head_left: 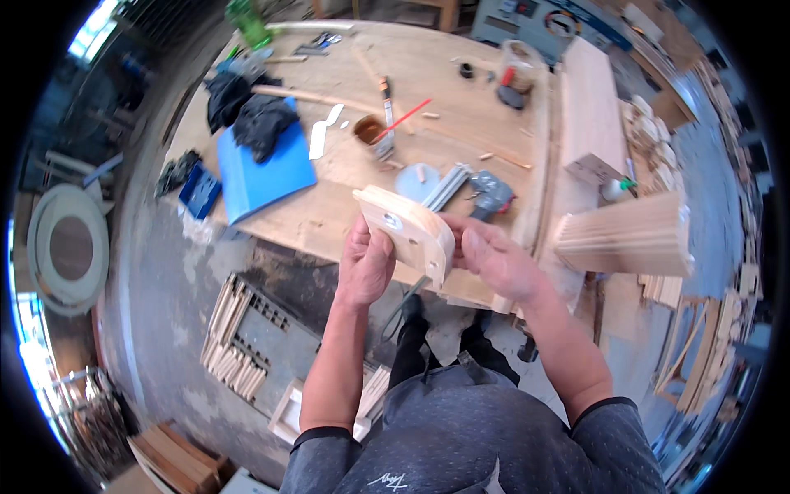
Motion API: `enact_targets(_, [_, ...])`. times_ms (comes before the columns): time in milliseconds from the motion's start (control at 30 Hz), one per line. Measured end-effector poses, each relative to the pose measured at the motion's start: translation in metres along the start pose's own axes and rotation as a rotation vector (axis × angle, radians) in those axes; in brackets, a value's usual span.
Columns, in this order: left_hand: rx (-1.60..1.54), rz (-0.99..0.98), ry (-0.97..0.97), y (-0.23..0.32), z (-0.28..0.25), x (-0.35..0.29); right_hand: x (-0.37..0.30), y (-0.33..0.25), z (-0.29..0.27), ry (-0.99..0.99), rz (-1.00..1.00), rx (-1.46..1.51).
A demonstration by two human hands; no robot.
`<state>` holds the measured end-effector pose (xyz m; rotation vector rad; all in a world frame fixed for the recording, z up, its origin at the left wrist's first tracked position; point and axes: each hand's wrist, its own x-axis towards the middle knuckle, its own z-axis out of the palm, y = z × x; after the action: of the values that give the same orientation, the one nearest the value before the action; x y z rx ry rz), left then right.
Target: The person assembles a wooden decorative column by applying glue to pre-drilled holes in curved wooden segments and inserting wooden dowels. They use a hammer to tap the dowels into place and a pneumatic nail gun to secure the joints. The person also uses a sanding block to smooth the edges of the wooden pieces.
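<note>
My left hand (366,263) grips a pale wooden board (403,235) by its left side, thumb on the near face. The board is tilted up above the table's front edge. It has rounded corners, a large hole near the top and smaller holes lower down. Beside the board's right edge is my right hand (498,259), its fingers curled and its fingertips partly hidden behind the board. Whatever those fingers hold, if anything, does not show. Just beyond lie a grey power tool (491,193) and some metal strips (448,187).
The wooden workbench (321,222) carries a blue sheet (267,177), black cloth (263,128), a brown cup (369,130) and a brush (387,99). At right stand a stack of boards (625,237) and a long wooden block (592,115). Wooden strips (239,375) lie low at left.
</note>
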<state>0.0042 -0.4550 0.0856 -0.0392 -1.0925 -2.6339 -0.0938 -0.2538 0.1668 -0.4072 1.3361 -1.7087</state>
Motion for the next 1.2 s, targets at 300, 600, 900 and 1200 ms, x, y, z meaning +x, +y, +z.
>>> enact_targets(300, [0.136, -0.238, -0.398, -0.052, 0.182, 0.033, -0.164, -0.068, -0.059, 0.038, -0.259, 0.126])
enact_targets(600, [0.563, 0.427, -0.362, -0.108, 0.33, 0.035, -0.333, -0.132, -0.107, 0.411, -0.562, 0.026])
enact_targets(900, [1.011, 0.174, -0.377, -0.151, 0.322, 0.086, -0.289, -0.205, -0.195, 0.498, -0.306, -0.581])
enact_targets(1200, [0.584, 0.128, -0.519, -0.194, 0.314, 0.121, -0.244, -0.221, -0.181, 0.533, -0.047, -0.968])
